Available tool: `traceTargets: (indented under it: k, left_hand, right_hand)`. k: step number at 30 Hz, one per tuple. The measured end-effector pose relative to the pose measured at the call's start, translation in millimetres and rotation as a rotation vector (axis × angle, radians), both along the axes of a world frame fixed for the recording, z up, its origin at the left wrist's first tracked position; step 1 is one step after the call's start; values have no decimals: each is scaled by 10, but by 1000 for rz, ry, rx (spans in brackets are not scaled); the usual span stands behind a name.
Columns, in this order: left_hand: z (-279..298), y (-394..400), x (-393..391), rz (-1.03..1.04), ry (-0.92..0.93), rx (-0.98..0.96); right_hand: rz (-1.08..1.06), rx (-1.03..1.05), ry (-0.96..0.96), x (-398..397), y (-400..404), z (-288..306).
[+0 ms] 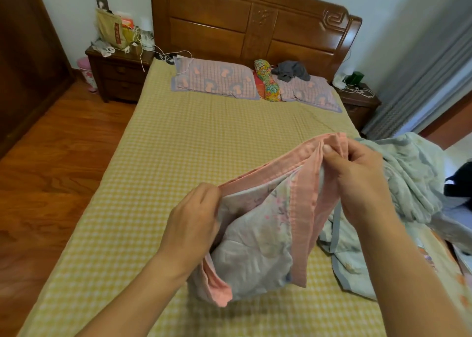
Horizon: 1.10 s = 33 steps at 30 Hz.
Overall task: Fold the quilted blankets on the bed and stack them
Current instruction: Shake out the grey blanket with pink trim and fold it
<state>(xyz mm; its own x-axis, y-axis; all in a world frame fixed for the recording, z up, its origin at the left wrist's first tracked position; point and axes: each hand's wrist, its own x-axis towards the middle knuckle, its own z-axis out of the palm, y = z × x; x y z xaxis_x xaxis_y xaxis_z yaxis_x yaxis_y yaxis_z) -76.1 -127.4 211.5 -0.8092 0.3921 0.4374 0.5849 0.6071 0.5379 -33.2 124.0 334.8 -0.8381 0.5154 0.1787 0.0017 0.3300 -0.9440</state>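
Observation:
I hold a pink-bordered quilted blanket (258,244) with a pale floral face above the foot of the bed (163,173). My left hand (194,219) grips its pink edge at the lower left. My right hand (357,173) pinches the bunched pink edges higher up on the right. The blanket hangs folded between both hands, its lower end resting on the yellow checked sheet. A second, pale green quilted blanket (403,188) lies crumpled on the bed's right side, behind my right forearm.
Two purple pillows (214,78) and a floral cushion (268,81) lie by the wooden headboard, with a grey garment (291,71) on them. Nightstands (120,71) flank the bed. Wooden floor lies to the left, curtains (429,71) to the right.

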Motion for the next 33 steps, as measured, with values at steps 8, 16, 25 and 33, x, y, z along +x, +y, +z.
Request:
traceTargets:
  k: [8, 16, 25, 33]
  left_hand:
    - [-437, 46, 69, 170, -167, 74]
    - [-666, 329, -173, 253, -494, 422]
    - [621, -92, -120, -54, 175, 308]
    - [-49, -316, -531, 99, -396, 101]
  right_hand:
    - [-21, -61, 51, 39, 40, 130]
    - [-44, -89, 35, 92, 87, 199]
    - [-335, -158, 148, 195, 549, -94]
    - [-185, 201, -266, 10, 331, -712]
